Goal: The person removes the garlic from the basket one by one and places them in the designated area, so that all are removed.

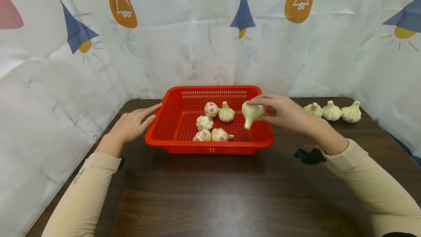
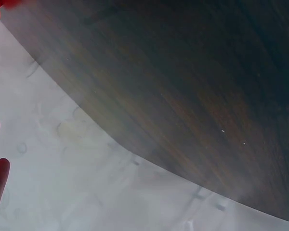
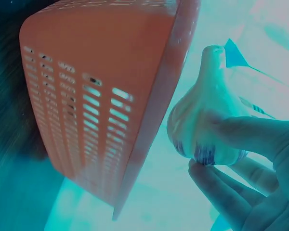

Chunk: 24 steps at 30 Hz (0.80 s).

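Observation:
A red plastic basket [image 1: 210,148] with slotted walls stands on the dark table, several garlic bulbs [image 1: 226,112] lying inside it. My right hand [image 1: 284,114] pinches one garlic bulb [image 1: 252,112] between thumb and fingers, over the basket's right side, its stem pointing down in the head view. The right wrist view shows that held bulb [image 3: 202,115] beside the basket's rim, with purple streaks at its base. At the basket's left rim, my left hand [image 1: 129,125] rests with fingers extended. Only two of its fingertips show in the left wrist view.
Three more garlic bulbs [image 1: 332,111] sit in a row at the table's back right. A patterned white curtain [image 1: 210,46] hangs behind the dark wooden table [image 1: 210,193] and along its sides. The table's left edge runs close to my left arm.

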{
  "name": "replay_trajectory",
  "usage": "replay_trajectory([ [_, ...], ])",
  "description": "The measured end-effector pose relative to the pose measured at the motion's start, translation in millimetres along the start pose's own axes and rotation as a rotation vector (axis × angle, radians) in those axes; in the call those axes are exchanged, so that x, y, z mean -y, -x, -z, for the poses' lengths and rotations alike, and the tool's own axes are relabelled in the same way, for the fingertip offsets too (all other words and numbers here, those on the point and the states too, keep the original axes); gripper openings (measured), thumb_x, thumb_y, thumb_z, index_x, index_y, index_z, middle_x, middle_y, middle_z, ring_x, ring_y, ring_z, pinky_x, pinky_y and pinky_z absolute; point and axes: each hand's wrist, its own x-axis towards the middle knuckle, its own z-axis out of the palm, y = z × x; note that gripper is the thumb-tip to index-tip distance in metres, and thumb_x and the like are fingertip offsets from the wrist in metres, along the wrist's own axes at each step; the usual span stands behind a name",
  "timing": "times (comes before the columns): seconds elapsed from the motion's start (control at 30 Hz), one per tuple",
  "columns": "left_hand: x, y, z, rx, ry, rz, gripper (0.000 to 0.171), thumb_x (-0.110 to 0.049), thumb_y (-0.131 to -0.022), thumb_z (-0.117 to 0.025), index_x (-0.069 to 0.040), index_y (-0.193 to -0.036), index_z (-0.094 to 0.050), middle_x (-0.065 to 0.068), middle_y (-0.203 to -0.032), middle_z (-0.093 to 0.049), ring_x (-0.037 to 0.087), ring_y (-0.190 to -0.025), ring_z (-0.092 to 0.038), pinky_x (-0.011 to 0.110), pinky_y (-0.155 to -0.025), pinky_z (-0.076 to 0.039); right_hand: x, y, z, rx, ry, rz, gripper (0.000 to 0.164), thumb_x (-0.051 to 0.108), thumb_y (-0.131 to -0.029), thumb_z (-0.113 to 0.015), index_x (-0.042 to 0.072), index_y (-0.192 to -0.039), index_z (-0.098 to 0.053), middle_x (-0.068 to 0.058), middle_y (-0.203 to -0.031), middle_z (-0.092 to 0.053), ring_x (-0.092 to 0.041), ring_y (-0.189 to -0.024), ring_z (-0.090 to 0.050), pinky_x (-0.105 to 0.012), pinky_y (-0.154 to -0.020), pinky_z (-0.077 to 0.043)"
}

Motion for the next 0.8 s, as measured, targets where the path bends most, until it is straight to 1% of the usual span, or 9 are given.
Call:
replay_trajectory([
  [0.1, 0.3, 0.2, 0.0, 0.002, -0.001, 0.0, 0.055, -0.044, -0.11, -0.04, -0.023, -0.161, -0.037, 0.023, -0.147, -0.054, 0.044, -0.125, -0.055, 0.065, -0.095, -0.046, -3.3, 6.7, 3.6, -0.039, -0.013, -0.013, 0.059, -0.013, -0.075, -0.085, 0.004, -0.129, -0.07, -0.012, -0.123, -0.068, -0.028, -0.103, -0.066, -0.045, -0.077, -0.058],
  [0.17, 0.3, 0.1, -0.2, 0.001, -0.003, -0.001, 0.055, -0.044, -0.11, -0.04, -0.023, -0.161, -0.037, 0.023, -0.146, -0.054, 0.044, -0.124, -0.056, 0.065, -0.094, -0.046, -5.3, 11.6, 7.4, -0.056, -0.055, -0.043, 0.06, -0.014, -0.075, -0.084, 0.004, -0.131, -0.069, -0.013, -0.124, -0.067, -0.029, -0.107, -0.066, -0.045, -0.08, -0.059],
  [0.2, 0.4, 0.1, -0.2, 0.001, -0.003, -0.003, 0.055, -0.044, -0.11, -0.04, -0.023, -0.161, -0.037, 0.023, -0.146, -0.054, 0.044, -0.124, -0.056, 0.065, -0.094, -0.046, -6.6, 13.9, 9.5, -0.065, -0.077, -0.057, 0.06, -0.015, -0.076, -0.084, 0.004, -0.131, -0.069, -0.013, -0.123, -0.067, -0.028, -0.106, -0.065, -0.043, -0.081, -0.06],
  [0.33, 0.9, -0.2, -0.2, -0.007, -0.009, -0.01, 0.055, -0.043, -0.11, -0.04, -0.023, -0.161, -0.038, 0.023, -0.145, -0.055, 0.044, -0.123, -0.056, 0.065, -0.093, -0.047, -12.8, 22.5, 16.5, -0.09, -0.118, -0.1, 0.062, -0.014, -0.076, -0.083, 0.004, -0.134, -0.067, -0.011, -0.125, -0.065, -0.014, -0.108, -0.061, -0.026, -0.085, -0.057],
  [0.43, 1.0, -0.5, -0.1, -0.006, -0.012, -0.011, 0.055, -0.043, -0.11, -0.04, -0.023, -0.161, -0.038, 0.023, -0.145, -0.056, 0.043, -0.123, -0.057, 0.064, -0.093, -0.047, -19.1, 29.2, 18.1, -0.129, -0.118, -0.091, 0.066, -0.014, -0.074, -0.084, 0.002, -0.135, -0.066, -0.013, -0.126, -0.065, -0.001, -0.109, -0.057, -0.016, -0.086, -0.053],
  [0.5, 0.8, -0.6, 0.1, -0.004, -0.012, -0.012, 0.055, -0.043, -0.11, -0.04, -0.022, -0.161, -0.038, 0.022, -0.144, -0.056, 0.043, -0.123, -0.057, 0.064, -0.092, -0.047, -22.4, 33.6, 18.3, -0.17, -0.138, -0.081, 0.067, -0.018, -0.073, -0.083, -0.001, -0.135, -0.065, -0.015, -0.127, -0.065, 0.005, -0.11, -0.056, -0.014, -0.086, -0.052],
  [0.6, 0.6, -0.7, 0.3, -0.002, -0.013, -0.012, 0.055, -0.043, -0.11, -0.04, -0.022, -0.161, -0.039, 0.022, -0.144, -0.057, 0.043, -0.122, -0.057, 0.064, -0.092, -0.048, -26.7, 40.4, 18.6, -0.237, -0.159, -0.086, 0.068, -0.023, -0.072, -0.081, -0.004, -0.135, -0.064, -0.016, -0.128, -0.064, 0.006, -0.108, -0.058, -0.014, -0.085, -0.052],
  [0.67, 0.6, -0.8, 0.2, -0.001, -0.014, -0.012, 0.055, -0.043, -0.11, -0.04, -0.022, -0.161, -0.038, 0.023, -0.144, -0.056, 0.043, -0.122, -0.057, 0.064, -0.092, -0.048, -29.2, 45.3, 19.0, -0.276, -0.19, -0.121, 0.067, -0.024, -0.073, -0.079, -0.003, -0.136, -0.064, -0.011, -0.128, -0.064, 0.005, -0.106, -0.06, -0.013, -0.085, -0.052],
  [0.8, 0.3, -0.9, 0.1, 0.002, -0.016, -0.007, 0.055, -0.043, -0.11, -0.039, -0.022, -0.161, -0.038, 0.023, -0.145, -0.055, 0.043, -0.123, -0.056, 0.064, -0.093, -0.047, -35.2, 58.7, 21.7, -0.308, -0.29, -0.255, 0.064, -0.019, -0.083, -0.075, 0.002, -0.142, -0.061, 0.007, -0.128, -0.062, 0.003, -0.102, -0.065, -0.012, -0.079, -0.053],
])
